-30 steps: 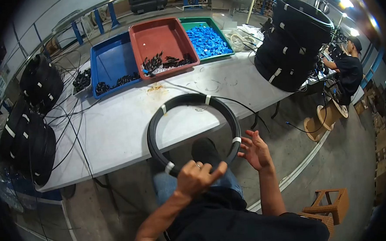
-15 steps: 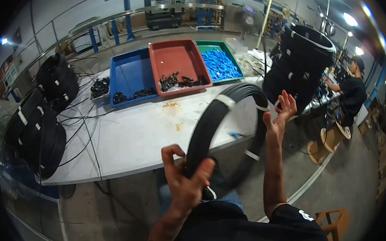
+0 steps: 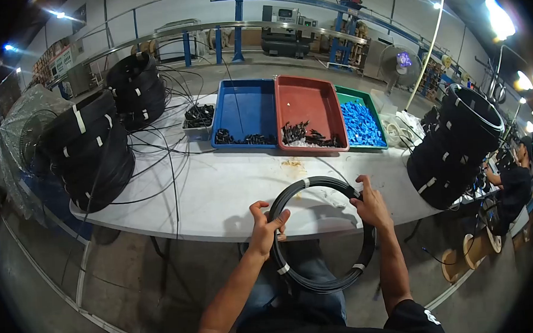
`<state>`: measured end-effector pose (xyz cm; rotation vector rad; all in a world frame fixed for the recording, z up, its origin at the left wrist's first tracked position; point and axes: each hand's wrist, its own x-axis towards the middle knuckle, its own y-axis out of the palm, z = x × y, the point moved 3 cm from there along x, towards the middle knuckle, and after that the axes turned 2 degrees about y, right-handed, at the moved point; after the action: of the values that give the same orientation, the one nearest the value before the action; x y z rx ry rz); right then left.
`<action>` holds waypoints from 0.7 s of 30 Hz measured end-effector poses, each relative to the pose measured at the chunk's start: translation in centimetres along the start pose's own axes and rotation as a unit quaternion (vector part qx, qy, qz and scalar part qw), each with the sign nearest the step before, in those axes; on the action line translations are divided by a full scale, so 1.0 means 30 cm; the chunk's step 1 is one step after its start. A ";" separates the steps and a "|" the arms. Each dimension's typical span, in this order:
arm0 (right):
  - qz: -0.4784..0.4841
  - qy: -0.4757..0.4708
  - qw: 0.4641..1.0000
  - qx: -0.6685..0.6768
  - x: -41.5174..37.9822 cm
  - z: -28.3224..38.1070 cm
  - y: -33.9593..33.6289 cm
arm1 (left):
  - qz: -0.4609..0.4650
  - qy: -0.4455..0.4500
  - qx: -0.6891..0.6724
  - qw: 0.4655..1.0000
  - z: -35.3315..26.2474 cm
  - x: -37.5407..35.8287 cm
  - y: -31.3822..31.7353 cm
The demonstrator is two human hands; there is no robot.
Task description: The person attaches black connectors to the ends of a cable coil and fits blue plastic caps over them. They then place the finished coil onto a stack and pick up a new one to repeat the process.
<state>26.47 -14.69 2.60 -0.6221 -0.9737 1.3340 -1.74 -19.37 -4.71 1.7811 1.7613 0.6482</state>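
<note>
A coil of thin black cable [image 3: 325, 288], bound with several white bands, is held upright between my hands at the table's front edge. My left hand [image 3: 265, 231] grips its left side, thumb across the front. On the upper right of the ring, my right hand [image 3: 371, 207] is closed around the cable with the index finger raised. The lower part of the coil hangs in front of my lap.
Behind the coil, on the white table [image 3: 219, 187], stand a blue tray [image 3: 245, 110], a red tray [image 3: 310, 104] and a green tray [image 3: 381, 118] of blue parts. Stacked black coils stand left [image 3: 85, 155] and right [image 3: 449, 151]. A co-worker [image 3: 514, 180] is at far right.
My right hand, open beside the coil before, now holds its upper right side. The coil has turned to face me more squarely. My view has shifted, so the trays appear further right.
</note>
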 end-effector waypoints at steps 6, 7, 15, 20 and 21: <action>0.064 -0.067 0.996 -0.012 0.133 0.041 0.060 | -0.061 0.187 0.366 0.909 -0.052 0.084 -0.104; 0.091 -0.062 0.994 -0.012 0.153 0.045 0.060 | -0.044 0.171 0.378 0.909 -0.051 0.093 -0.105; 0.212 -0.067 0.975 -0.003 0.376 0.023 0.052 | -0.049 0.242 0.617 0.748 -0.073 0.131 -0.028; 0.213 -0.026 0.975 -0.049 0.496 0.019 0.136 | -0.019 0.195 0.649 0.735 -0.070 0.180 -0.023; 0.180 -0.008 0.983 -0.034 0.512 0.012 0.158 | -0.011 0.188 0.649 0.737 -0.065 0.179 -0.030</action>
<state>23.07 1.02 2.22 -0.8708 -0.9511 1.6290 -3.59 -13.93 -4.10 2.5192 2.8690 -0.5156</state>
